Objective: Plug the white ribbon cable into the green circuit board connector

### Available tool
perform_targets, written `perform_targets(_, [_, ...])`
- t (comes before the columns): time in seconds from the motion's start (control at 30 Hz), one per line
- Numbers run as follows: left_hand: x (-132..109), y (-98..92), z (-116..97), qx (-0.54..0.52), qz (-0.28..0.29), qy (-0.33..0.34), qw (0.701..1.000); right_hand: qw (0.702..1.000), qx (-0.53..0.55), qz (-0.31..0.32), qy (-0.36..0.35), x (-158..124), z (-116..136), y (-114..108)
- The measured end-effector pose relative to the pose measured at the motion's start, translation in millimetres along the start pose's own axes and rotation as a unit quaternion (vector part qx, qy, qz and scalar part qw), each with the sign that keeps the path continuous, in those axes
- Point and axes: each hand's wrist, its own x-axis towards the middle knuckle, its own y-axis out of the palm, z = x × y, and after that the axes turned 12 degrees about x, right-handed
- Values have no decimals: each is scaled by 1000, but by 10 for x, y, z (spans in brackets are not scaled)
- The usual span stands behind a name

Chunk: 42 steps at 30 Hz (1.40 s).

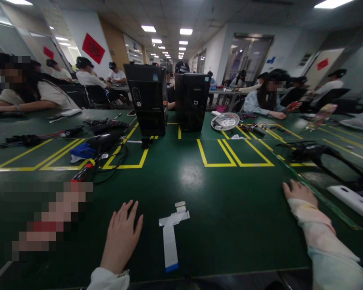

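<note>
Head view: a white ribbon cable point(170, 245) lies on the green table point(230, 229) between the person's two hands, crossed by a short sideways piece toward its far end and tipped with blue at its near end. The left hand point(122, 237) is just beside it, back upward, its fingers loosely spread and the thumb standing apart, without touching the cable. The right hand point(301, 193) is well apart from it, palm down with the fingers loosely extended, near a green strip point(332, 205) and a slim white case point(352, 201); a black frame point(326, 157) sits beyond. Two black computer towers point(148, 117) stand upright across the table, past yellow tape outlines point(220, 165), with a round white grille point(225, 121) to the right of them. On the left lie dark cables point(103, 125) and a red-and-black handle point(83, 172), while people point(264, 98) sit around other parts of the room
</note>
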Motion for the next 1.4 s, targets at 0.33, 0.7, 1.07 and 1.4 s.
perform_targets(0.33, [-10,46,4,0,-14,-2,1000,987,-20,-105,117,-117,-119,78])
perform_targets(0.7, [4,36,-1,-7,-10,-3,1000,976,-22,-64,206,-80,-252,-9])
perform_targets(1.07, [-12,58,22,-7,-17,5,1000,985,-38,-30,165,-532,-206,-83])
perform_targets(1.4, [-9,20,-7,-1,-11,-1,1000,994,-62,-3,90,-1059,-170,-193])
